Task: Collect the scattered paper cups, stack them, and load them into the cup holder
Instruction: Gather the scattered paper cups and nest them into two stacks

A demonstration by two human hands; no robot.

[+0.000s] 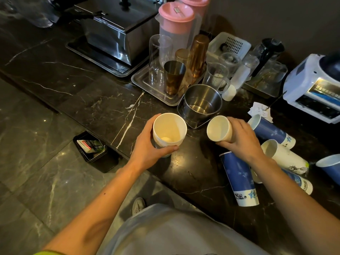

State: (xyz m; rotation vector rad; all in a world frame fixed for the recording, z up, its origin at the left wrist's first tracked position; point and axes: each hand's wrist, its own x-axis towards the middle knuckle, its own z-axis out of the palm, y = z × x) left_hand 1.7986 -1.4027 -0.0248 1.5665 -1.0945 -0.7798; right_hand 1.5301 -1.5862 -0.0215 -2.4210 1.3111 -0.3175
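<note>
My left hand (147, 150) grips an upright stack of nested paper cups (170, 130), mouth up, above the dark marble counter (103, 100). My right hand (239, 138) holds a single paper cup (219, 128) tilted with its mouth toward the stack, a short gap apart. To the right, several cups lie on their sides: a blue one (270, 130) behind my right hand, a long blue one (239, 179) under my wrist, a white one (287, 157), another partly hidden one (301, 183), and a blue one (329, 166) at the frame edge.
A steel pot (202, 103) stands just behind both hands. Behind it a steel tray (145, 83) carries metal tumblers, glass jars and pink-lidded pitchers. A white machine (312, 89) sits at the right, receipts (259, 111) beside it. A black box (90, 146) lies on the floor.
</note>
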